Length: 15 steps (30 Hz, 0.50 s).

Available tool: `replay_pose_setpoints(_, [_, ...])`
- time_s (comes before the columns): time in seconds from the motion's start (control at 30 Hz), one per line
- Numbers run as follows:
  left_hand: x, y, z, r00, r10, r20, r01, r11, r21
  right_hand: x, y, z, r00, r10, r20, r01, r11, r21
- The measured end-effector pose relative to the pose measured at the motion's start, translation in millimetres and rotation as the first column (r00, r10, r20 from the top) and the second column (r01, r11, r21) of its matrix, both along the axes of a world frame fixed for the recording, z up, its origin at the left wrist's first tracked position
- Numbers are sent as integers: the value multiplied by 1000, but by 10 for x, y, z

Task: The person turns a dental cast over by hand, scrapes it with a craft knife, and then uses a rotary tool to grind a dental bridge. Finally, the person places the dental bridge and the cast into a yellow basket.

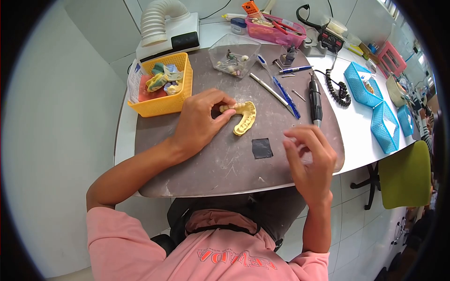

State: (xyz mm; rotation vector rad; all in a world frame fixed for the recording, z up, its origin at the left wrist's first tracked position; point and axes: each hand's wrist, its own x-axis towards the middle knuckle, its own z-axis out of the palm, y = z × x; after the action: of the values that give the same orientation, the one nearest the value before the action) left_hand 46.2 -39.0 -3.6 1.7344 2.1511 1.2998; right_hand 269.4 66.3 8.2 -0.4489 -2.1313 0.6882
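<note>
A cream-yellow dental arch model (247, 117) lies on the brown work mat (201, 173). My left hand (202, 117) pinches its left end between thumb and index finger. To the right, above the mat's right part, my right hand (313, 161) is raised with thumb and index finger apart and nothing visible between them; it is slightly blurred. Between the model and my right hand, a small dark square sheet (262, 148) lies flat on the mat.
A yellow basket (186, 89) stands at the left, a clear container (229, 58) behind the model. Pens, a white stick (272, 93) and a black handpiece (315, 100) lie at the right. Farther back are a pink basket (276, 32), white hose unit (187, 23) and blue baskets (363, 84).
</note>
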Motion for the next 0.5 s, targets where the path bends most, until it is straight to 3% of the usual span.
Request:
replay_pose_setpoints(0.07, [2,22,-21,999,0,34,-1,1000,27,-269,73,56,997,32,65,-31,999,-24])
replay_pose_setpoints(0.13, [-17,34,-25,998,2,69,-6,998,60,-528,188,50,984,136,113,-155,971,184])
replay_pose_setpoints(0.23, [-48,31,-18,994,-49,93,42,996,73,-797,256,65,968,131,214,-196,927,321])
replay_pose_setpoints(0.27, [-44,31,-1,997,-43,60,39,997,66,-821,263,77,967,130,220,-198,925,325])
replay_pose_setpoints(0.33, [-63,29,6,999,-29,39,27,998,59,-853,265,82,913,111,392,-237,928,288])
replay_pose_setpoints(0.4, [-84,9,-19,997,-58,-51,61,997,51,-855,277,35,921,119,371,-244,918,312])
replay_pose_setpoints(0.5, [-98,14,-23,998,-61,-35,63,995,75,-824,289,-13,934,136,330,-256,900,353])
